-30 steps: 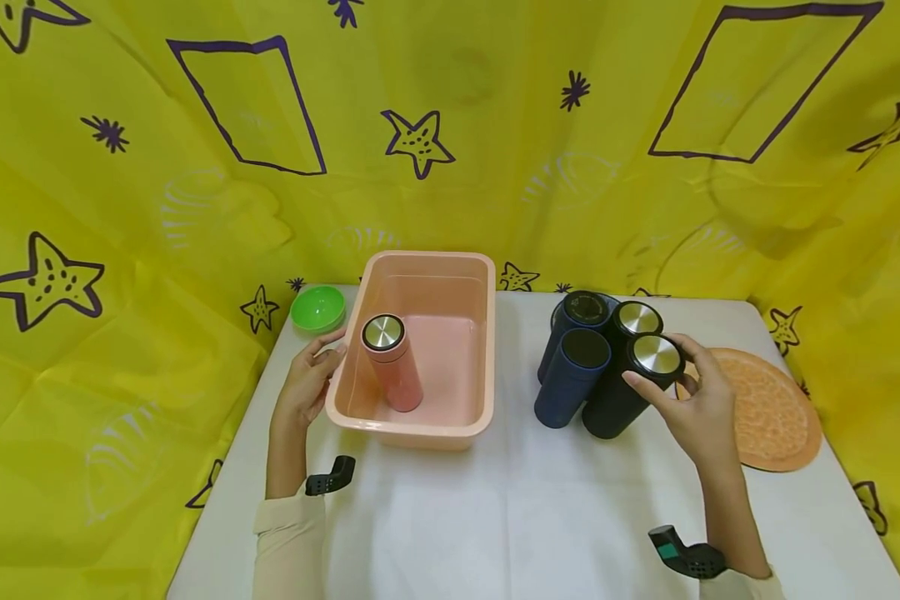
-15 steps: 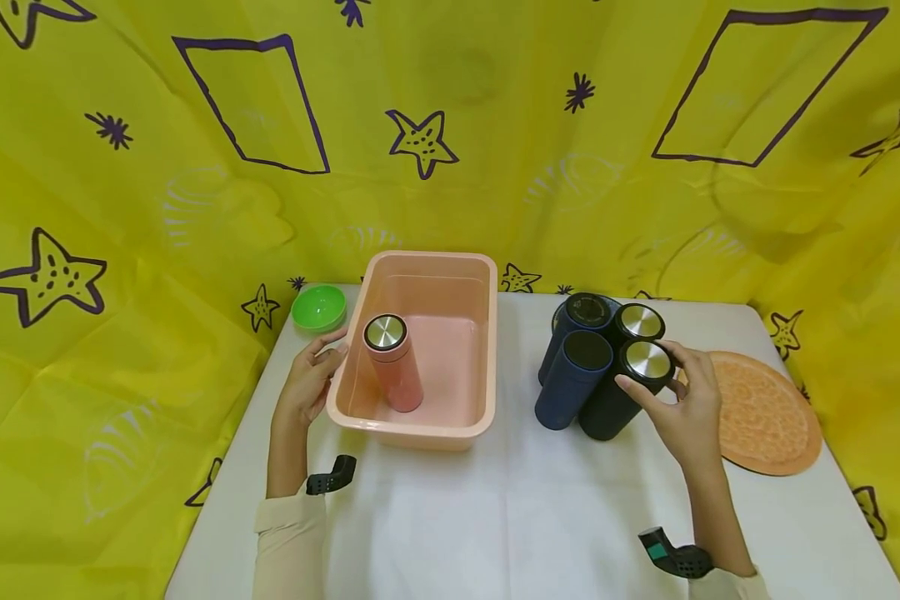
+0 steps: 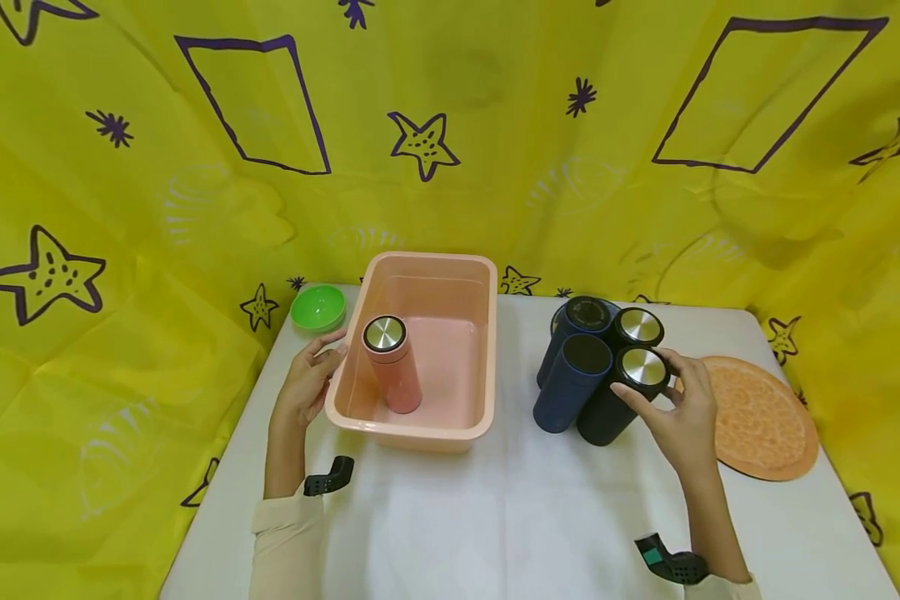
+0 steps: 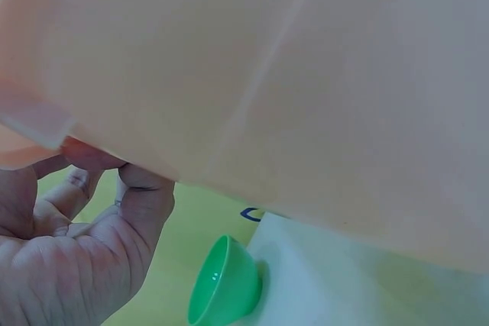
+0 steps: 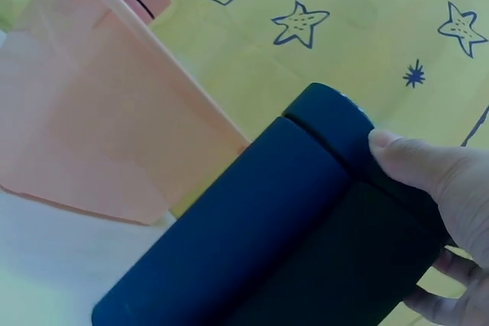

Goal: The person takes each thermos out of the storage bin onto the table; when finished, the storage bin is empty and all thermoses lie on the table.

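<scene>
My left hand [image 3: 306, 382] holds the left rim of a peach plastic tub [image 3: 420, 432], its fingertips at the rim's underside in the left wrist view. Inside the tub a pink thermos flask [image 3: 396, 375] stands upright. My right hand [image 3: 684, 417] grips the top of a black thermos flask [image 3: 606, 410] with a steel-coloured lid, thumb on the near side and fingers behind. Touching or very near it is a dark blue flask [image 3: 565, 385]. Another blue flask [image 3: 557, 340] and a second black flask [image 3: 640, 325] stand just behind. Whether the held flask's base touches the table cannot be told.
A green bowl [image 3: 318, 308] sits at the table's back left corner. To the right of my right hand lies a round orange patterned mat [image 3: 768, 417]. Behind the flasks shows part of a round blue-rimmed thing [image 3: 612, 308]. A yellow patterned cloth [image 3: 487, 208] surrounds the white table [image 3: 450, 525].
My right hand and the top of the black flask have shifted a little left, closer to the blue flask. The left hand, tub and pink flask look unchanged.
</scene>
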The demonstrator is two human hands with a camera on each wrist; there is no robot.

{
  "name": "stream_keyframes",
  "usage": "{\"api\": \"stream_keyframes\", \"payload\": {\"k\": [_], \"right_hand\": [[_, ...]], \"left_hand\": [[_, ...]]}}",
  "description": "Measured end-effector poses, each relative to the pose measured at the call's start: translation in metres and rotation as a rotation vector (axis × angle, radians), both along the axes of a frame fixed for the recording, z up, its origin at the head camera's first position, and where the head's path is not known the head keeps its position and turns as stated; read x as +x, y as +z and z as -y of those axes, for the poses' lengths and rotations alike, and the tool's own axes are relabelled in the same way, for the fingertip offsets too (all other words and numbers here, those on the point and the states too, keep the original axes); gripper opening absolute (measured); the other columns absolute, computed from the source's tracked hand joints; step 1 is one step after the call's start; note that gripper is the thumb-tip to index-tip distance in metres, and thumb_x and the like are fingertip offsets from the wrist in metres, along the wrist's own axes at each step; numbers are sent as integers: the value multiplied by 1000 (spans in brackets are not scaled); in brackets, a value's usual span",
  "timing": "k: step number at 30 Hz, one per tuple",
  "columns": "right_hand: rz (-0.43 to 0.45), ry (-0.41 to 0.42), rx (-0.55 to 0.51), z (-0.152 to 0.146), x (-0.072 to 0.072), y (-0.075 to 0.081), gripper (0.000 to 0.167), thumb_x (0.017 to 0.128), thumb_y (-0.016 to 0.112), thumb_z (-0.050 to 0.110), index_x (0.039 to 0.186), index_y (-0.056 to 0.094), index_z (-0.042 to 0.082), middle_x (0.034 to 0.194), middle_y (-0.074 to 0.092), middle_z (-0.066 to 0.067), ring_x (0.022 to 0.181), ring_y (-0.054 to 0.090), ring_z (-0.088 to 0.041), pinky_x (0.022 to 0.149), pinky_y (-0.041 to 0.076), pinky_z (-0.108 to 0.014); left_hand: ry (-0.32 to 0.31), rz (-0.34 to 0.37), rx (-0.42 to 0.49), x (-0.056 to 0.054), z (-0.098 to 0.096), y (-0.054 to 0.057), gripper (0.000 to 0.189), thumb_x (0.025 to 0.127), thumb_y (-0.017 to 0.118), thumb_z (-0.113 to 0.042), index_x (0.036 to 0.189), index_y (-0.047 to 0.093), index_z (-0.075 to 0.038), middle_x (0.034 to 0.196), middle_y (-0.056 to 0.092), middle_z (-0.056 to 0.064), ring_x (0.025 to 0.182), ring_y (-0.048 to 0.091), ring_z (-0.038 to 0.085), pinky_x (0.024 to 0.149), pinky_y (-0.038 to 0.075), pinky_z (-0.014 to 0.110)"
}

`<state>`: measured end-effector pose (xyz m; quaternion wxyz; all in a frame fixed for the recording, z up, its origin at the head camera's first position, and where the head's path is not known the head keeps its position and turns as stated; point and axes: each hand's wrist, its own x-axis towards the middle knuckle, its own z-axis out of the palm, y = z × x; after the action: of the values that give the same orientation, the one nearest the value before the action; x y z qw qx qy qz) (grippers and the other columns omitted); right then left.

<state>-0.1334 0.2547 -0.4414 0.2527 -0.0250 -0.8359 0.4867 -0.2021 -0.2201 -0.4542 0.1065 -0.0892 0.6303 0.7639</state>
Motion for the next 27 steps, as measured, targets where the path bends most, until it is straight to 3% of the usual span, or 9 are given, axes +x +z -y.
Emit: {"api": "stream_keyframes", "payload": {"k": [4, 8, 12, 21, 27], "right_hand": [[67, -6, 36, -2, 2, 4, 69, 68, 87, 0, 129, 56, 0, 110, 45, 17, 104, 45, -1, 81, 42, 0], [126, -4, 99, -6, 5, 7, 71, 72, 87, 8, 133, 52, 1, 116, 48, 2, 103, 43, 3, 80, 40, 2], [131, 1, 158, -10, 8, 7, 73, 73, 87, 12, 134, 50, 0, 118, 52, -10, 100, 42, 5, 75, 41, 2], [61, -18, 174, -8, 7, 5, 70, 67, 89, 7, 128, 55, -1, 106, 55, -9, 93, 44, 4, 68, 43, 1], [54, -5, 180, -5, 5, 6, 71, 66, 89, 7, 128, 56, -2, 107, 56, -11, 93, 43, 3, 68, 43, 1]], "left_hand": [[0, -5, -6, 1, 1, 0, 49, 100, 55, -17, 146, 40, -8, 94, 66, -4, 84, 65, 7, 75, 58, 24], [-6, -6, -1, 2, 1, 0, 50, 100, 55, -17, 146, 39, -8, 96, 68, -5, 86, 67, 8, 75, 58, 25], [-11, -11, 7, 2, 1, 0, 50, 100, 55, -16, 146, 39, -8, 98, 69, -6, 88, 68, 8, 76, 58, 26], [-12, -8, 4, 1, 0, -1, 48, 100, 55, -17, 145, 41, -9, 95, 68, -5, 84, 65, 7, 75, 58, 24], [-14, 2, 2, 1, 1, -2, 48, 101, 54, -17, 146, 39, -9, 99, 69, -6, 87, 67, 8, 76, 58, 26]]}}
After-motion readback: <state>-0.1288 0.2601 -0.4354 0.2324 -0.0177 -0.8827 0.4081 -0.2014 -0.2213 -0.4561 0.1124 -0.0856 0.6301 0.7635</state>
